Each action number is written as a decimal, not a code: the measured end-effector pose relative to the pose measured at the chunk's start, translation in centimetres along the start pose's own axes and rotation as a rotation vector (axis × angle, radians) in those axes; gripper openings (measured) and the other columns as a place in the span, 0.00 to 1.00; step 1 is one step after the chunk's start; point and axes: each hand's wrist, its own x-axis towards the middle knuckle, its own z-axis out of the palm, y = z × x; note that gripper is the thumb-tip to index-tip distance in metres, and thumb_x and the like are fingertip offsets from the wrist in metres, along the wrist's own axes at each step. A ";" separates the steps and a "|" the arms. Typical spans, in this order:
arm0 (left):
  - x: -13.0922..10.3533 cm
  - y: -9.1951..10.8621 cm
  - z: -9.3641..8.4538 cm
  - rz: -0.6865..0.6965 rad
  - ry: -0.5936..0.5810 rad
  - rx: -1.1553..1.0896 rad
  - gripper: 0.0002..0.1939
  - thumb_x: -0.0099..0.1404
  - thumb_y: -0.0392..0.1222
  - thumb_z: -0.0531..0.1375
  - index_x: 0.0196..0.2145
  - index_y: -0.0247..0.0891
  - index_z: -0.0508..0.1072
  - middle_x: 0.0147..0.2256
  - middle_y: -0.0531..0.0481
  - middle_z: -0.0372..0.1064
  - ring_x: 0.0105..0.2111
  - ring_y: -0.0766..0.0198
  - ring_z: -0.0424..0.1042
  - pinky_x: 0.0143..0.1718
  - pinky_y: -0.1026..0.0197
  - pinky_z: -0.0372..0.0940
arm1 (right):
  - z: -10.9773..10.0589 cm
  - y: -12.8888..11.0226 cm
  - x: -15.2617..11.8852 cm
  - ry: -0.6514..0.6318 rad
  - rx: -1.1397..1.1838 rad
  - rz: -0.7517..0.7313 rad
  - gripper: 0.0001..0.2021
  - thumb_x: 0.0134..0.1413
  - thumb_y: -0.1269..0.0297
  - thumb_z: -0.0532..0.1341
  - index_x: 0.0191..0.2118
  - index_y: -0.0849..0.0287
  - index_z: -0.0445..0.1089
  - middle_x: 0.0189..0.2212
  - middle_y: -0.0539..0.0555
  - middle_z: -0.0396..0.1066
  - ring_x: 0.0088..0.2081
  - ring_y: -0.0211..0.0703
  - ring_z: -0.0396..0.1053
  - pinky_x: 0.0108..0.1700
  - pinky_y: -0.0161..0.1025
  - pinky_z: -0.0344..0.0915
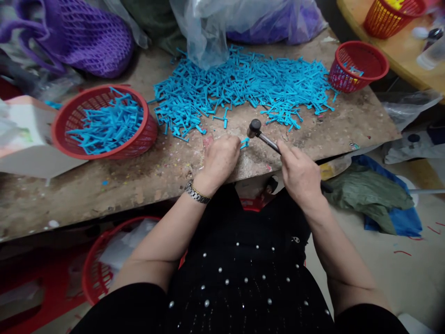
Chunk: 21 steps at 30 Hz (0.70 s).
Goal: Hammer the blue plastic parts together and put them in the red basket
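My left hand (221,160) is closed near the front edge of the worktable (167,171), its fingertips pinching a small blue plastic piece (244,143) against the tabletop. My right hand (301,174) wraps round the handle of a small hammer (255,127). The hammer's dark head hangs just above and to the right of the pinched piece, seemingly apart from it. Beyond both hands spreads a wide heap of blue plastic pieces (243,86), thin stems with knobbed ends. A few loose ones lie between the heap and my left hand.
A red basket (151,130) of blue pieces stands at the left, beside a white box (26,139). Another red basket (380,69) sits at the right edge. Purple net bag (93,41) and clear plastic bags (208,28) lie at the back. Below the table is a red basket (91,269).
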 end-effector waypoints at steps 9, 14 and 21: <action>0.2 0.0 0.0 0.010 -0.008 0.053 0.14 0.72 0.34 0.51 0.38 0.33 0.77 0.40 0.38 0.77 0.43 0.54 0.74 0.47 0.54 0.65 | 0.3 -0.4 -0.6 0.093 0.098 -0.032 0.27 0.69 0.69 0.46 0.69 0.58 0.62 0.47 0.62 0.76 0.46 0.52 0.73 0.51 0.47 0.71; 0.0 -0.1 0.6 0.049 -0.021 0.027 0.13 0.72 0.35 0.53 0.37 0.34 0.78 0.38 0.38 0.77 0.41 0.54 0.75 0.45 0.56 0.66 | 1.0 0.0 -0.4 -0.049 0.018 -0.001 0.26 0.68 0.68 0.48 0.68 0.57 0.64 0.45 0.61 0.76 0.43 0.51 0.73 0.45 0.43 0.72; 0.0 -1.1 0.3 0.048 0.030 -0.083 0.10 0.71 0.36 0.54 0.33 0.37 0.74 0.37 0.41 0.76 0.40 0.55 0.73 0.45 0.55 0.64 | 0.1 1.0 0.2 0.021 0.074 0.053 0.26 0.68 0.67 0.48 0.68 0.57 0.64 0.45 0.61 0.74 0.46 0.54 0.73 0.47 0.47 0.71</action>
